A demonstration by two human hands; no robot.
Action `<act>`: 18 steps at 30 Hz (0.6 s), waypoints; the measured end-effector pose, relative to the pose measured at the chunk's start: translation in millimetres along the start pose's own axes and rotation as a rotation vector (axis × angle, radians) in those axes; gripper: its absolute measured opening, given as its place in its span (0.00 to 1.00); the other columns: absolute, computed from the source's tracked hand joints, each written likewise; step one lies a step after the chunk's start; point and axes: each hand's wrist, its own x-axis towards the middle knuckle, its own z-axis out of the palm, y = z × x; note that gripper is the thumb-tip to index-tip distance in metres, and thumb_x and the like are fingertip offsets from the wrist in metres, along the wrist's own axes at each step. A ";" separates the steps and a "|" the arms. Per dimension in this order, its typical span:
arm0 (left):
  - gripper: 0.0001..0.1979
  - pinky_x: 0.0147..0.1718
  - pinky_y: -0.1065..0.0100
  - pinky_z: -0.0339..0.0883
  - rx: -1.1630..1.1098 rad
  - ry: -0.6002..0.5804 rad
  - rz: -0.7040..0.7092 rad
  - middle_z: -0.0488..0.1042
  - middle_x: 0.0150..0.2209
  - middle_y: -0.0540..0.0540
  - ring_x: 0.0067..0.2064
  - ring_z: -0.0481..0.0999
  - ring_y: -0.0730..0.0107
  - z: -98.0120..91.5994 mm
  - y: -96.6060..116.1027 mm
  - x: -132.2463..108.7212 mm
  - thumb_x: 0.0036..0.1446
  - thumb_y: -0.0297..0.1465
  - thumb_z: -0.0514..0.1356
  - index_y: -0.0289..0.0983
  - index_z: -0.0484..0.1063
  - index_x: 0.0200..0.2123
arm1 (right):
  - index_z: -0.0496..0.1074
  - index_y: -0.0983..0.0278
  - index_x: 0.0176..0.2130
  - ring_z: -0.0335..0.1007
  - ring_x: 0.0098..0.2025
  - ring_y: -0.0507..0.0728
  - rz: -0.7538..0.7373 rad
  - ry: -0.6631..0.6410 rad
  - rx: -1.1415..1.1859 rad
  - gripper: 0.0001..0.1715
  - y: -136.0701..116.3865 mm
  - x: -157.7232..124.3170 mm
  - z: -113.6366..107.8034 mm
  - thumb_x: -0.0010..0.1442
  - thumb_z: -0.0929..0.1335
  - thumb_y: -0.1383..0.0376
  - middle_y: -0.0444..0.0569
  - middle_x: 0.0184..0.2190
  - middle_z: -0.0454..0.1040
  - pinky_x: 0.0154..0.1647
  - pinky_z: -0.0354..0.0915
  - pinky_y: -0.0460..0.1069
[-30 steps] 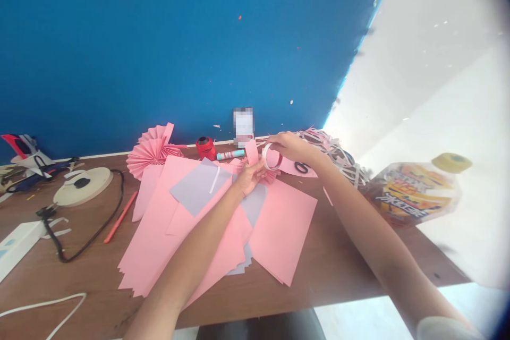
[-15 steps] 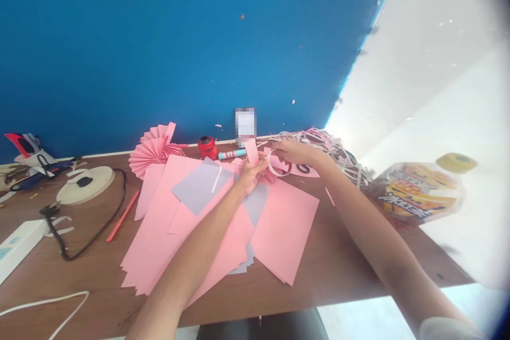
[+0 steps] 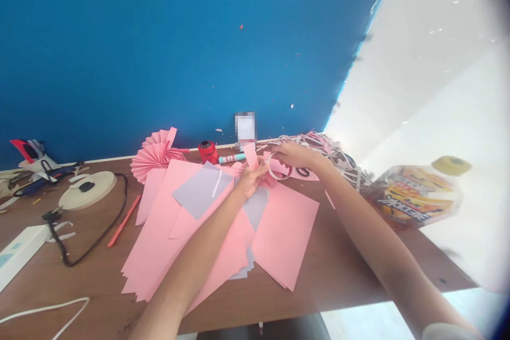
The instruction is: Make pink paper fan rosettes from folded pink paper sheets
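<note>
My left hand [image 3: 253, 180] is closed around a pleated pink paper [image 3: 251, 156], whose flat end sticks up above the fingers and whose folds show below at the right. Right beside it, my right hand [image 3: 294, 155] grips a roll of tape [image 3: 271, 172], a pale ring held upright against the folded paper. Whether a strip of tape runs between the two cannot be made out. Under my forearms lie fanned pink sheets [image 3: 155, 249], and grey-lilac sheets [image 3: 197, 191] rest on and among them. Another stack of pink paper [image 3: 287, 234] lies to the right.
Pink paper fans [image 3: 153, 159] stand at the back left, near a red round object [image 3: 207, 152] and a light-blue tube [image 3: 231, 158]. Paper shreds [image 3: 326, 146] heap at the back right beside a large yellow-capped bottle [image 3: 418, 196]. Left are a red pen [image 3: 124, 221], cable reel [image 3: 87, 190] and power strip [image 3: 24, 252].
The view has tilted slightly upward, so the table sits a little lower. Both hands keep nearly the same position, still on the pleated paper and the tape roll.
</note>
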 end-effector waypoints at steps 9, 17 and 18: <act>0.13 0.24 0.76 0.54 -0.187 0.014 0.037 0.56 0.22 0.57 0.21 0.55 0.85 -3.3 4.7 3.8 0.47 0.28 0.70 0.36 0.66 0.32 | 0.57 0.60 0.65 0.68 0.54 0.63 -0.003 0.195 -0.091 0.30 -19.4 -2.2 2.2 0.68 0.59 0.56 0.56 0.55 0.71 0.49 0.62 0.53; 0.13 0.25 0.76 0.56 -0.241 0.029 0.024 0.61 0.24 0.57 0.22 0.57 0.85 -3.7 5.0 5.1 0.47 0.26 0.69 0.35 0.67 0.31 | 0.57 0.59 0.65 0.71 0.48 0.63 0.025 0.189 -0.128 0.30 -44.8 -8.2 2.9 0.68 0.58 0.54 0.56 0.48 0.75 0.46 0.62 0.52; 0.12 0.27 0.76 0.58 -0.236 0.030 0.024 0.61 0.24 0.57 0.22 0.58 0.85 -4.2 4.7 5.5 0.47 0.26 0.69 0.35 0.67 0.31 | 0.55 0.59 0.65 0.73 0.45 0.62 0.017 0.143 -0.071 0.31 -46.8 -8.3 4.0 0.67 0.59 0.54 0.55 0.45 0.76 0.42 0.62 0.50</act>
